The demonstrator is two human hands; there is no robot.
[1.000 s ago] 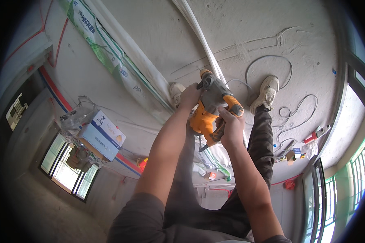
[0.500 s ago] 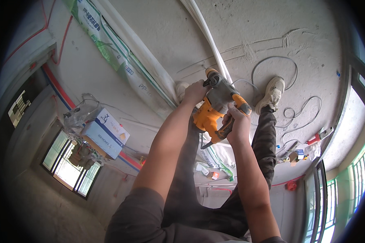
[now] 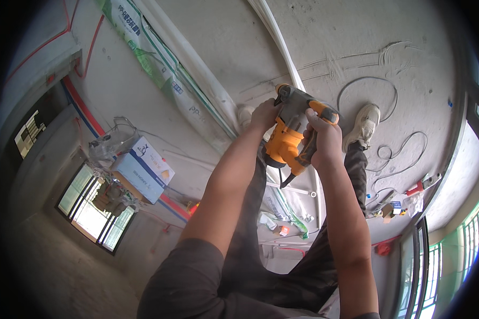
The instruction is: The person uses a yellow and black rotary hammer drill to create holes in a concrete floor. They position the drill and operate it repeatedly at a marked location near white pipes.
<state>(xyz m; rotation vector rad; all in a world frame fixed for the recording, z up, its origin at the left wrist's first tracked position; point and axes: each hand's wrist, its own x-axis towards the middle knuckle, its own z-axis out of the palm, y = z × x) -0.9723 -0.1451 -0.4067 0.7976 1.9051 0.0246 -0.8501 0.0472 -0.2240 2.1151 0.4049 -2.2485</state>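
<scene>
A yellow-orange and dark grey rotary hammer drill is held out in front of me, between my two feet. My left hand is closed around the grip near its front end. My right hand wraps the rear handle, the thumb lying over the top; the trigger is hidden. Beyond the drill's front lies the bare concrete floor. The body of the tool hides the bit, so whether it touches the floor cannot be seen. A black power cord sleeve hangs from the handle's lower end.
White pipes and green-white wrapped pipes lie along the floor. A grey cable loops beside my right shoe. Boxes stand at left; a red-grey power tool lies at right by the window wall.
The drill and both hands have shifted slightly right, and the rear handle with my right hand has moved farther out. The whole view has also shifted a little. Both hands keep their hold.
</scene>
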